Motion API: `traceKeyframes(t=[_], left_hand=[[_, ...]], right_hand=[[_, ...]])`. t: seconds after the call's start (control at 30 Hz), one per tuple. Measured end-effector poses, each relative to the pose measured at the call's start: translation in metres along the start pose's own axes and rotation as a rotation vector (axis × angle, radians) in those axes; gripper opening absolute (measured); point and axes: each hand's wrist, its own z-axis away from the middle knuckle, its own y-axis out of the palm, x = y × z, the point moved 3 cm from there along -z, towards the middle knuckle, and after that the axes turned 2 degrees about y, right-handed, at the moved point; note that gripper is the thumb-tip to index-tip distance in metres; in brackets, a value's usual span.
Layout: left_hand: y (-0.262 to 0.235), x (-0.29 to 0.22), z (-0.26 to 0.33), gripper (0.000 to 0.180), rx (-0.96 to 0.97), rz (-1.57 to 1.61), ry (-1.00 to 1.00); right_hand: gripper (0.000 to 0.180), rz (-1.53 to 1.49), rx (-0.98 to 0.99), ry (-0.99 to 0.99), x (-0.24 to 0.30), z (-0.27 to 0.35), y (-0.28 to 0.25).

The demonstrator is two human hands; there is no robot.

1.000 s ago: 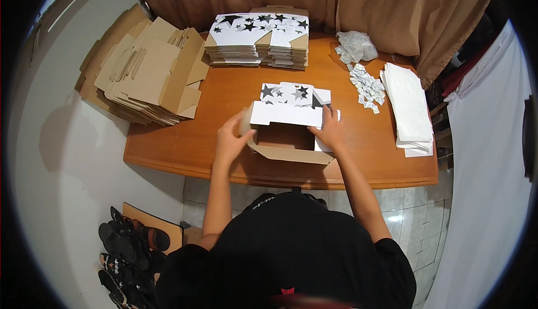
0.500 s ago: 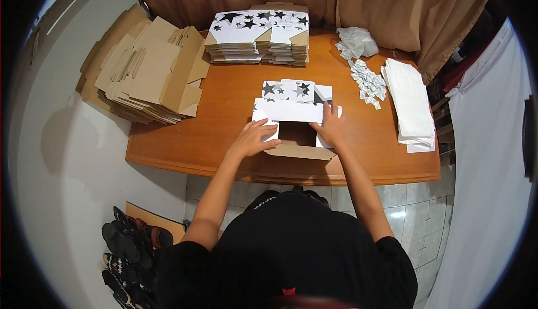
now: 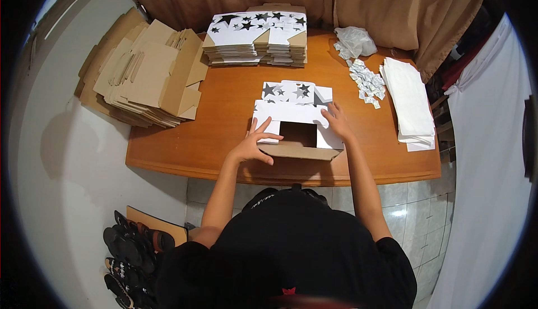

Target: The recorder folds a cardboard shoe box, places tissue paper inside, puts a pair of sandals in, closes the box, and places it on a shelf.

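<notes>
Pressing flat, both hands bracket the half-folded white star-printed cardboard box (image 3: 297,124): left hand (image 3: 252,146) at eight o'clock, right hand (image 3: 338,121) at three, fingers spread, gripping nothing.

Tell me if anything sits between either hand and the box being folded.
Nothing visible does. The left hand rests directly on the left flap of the half-folded box, and the right hand presses its right side. The stacks of flat cartons lie apart on the table.
</notes>
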Motion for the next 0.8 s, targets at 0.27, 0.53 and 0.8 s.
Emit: traceKeyframes(t=[0.27, 0.53, 0.8], left_hand=[[0.004, 0.012, -0.028, 0.054, -0.636, 0.111, -0.085], [0.017, 0.009, -0.047, 0.066, -0.711, -0.245, -0.335], [0.026, 0.007, -0.045, 0.069, -0.667, -0.4, -0.476]], right_hand=[[0.062, -0.684, 0.006, 0.071, -0.019, -0.001, 0.001], [0.074, 0.167, -0.144, -0.054, 0.008, 0.024, 0.01], [0.086, 0.44, -0.149, 0.006, 0.026, 0.033, 0.017]])
